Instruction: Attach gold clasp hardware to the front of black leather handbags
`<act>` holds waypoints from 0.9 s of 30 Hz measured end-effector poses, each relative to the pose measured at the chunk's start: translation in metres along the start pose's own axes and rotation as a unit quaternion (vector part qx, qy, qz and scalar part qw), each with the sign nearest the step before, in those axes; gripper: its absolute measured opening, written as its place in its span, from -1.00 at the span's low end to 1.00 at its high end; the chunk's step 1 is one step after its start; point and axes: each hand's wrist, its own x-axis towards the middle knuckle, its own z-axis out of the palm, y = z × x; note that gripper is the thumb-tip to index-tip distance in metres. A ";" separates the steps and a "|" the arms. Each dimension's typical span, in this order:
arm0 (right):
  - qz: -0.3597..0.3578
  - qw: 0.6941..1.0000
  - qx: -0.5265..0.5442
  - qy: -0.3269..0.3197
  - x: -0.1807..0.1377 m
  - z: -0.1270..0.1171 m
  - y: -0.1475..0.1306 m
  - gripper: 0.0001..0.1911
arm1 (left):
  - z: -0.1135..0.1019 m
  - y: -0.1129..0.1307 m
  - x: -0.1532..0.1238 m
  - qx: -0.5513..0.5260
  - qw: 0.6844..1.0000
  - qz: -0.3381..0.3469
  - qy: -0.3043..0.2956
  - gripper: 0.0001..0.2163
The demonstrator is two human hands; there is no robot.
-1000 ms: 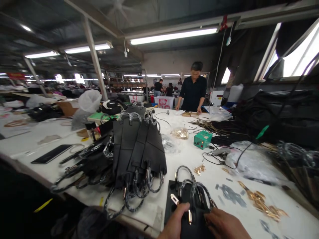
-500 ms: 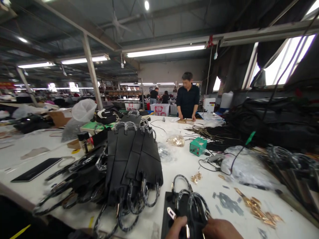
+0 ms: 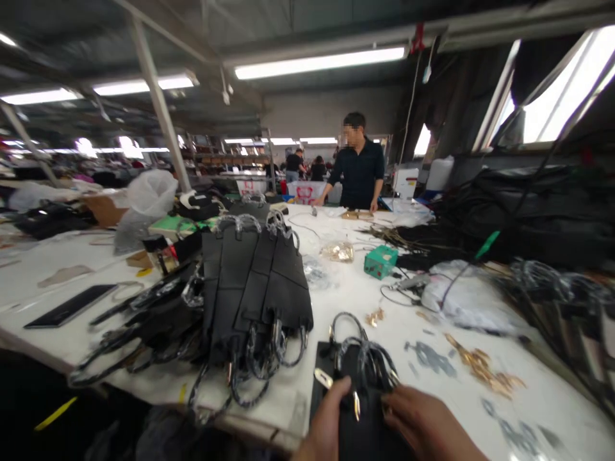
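Black bag panels [image 3: 368, 432] with looped handles [image 3: 346, 346] wrapped in clear plastic lie at the table's near edge. My left hand [image 3: 323, 422] grips the left side of these panels, its thumb on top and its other fingers hidden. On the right side, my right hand [image 3: 427, 416] has its fingers bent and pressed against the panels. Gold-coloured metal fittings show on them: a plate [image 3: 323, 378] by my left thumb and a narrow piece [image 3: 356, 405] between my hands.
Stacked black bag panels [image 3: 259, 282] with wrapped handles lie to the left. Gold metal pieces [image 3: 480, 365] and grey flat pieces [image 3: 430, 357] are scattered to the right. Beyond stand a green box [image 3: 380, 262] with cables and a person [image 3: 358, 169] across the table.
The view has tilted down, so the scene sits higher. Both my hands stay on the bag panels. The person opposite has stretched one arm sideways across the table.
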 end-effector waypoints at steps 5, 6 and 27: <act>-0.010 1.000 -0.002 -0.007 -0.003 -0.020 -0.004 -0.81 | 0.021 0.001 -0.009 -0.062 0.997 -0.047 -0.011 -0.52; -0.006 1.000 -0.006 -0.008 -0.002 -0.020 -0.003 -0.82 | 0.022 0.002 -0.008 -0.064 0.997 -0.046 -0.007 -0.52; 0.011 1.000 0.006 -0.015 0.017 0.013 0.005 -0.77 | 0.003 -0.005 0.010 -0.033 0.998 0.043 0.028 -0.52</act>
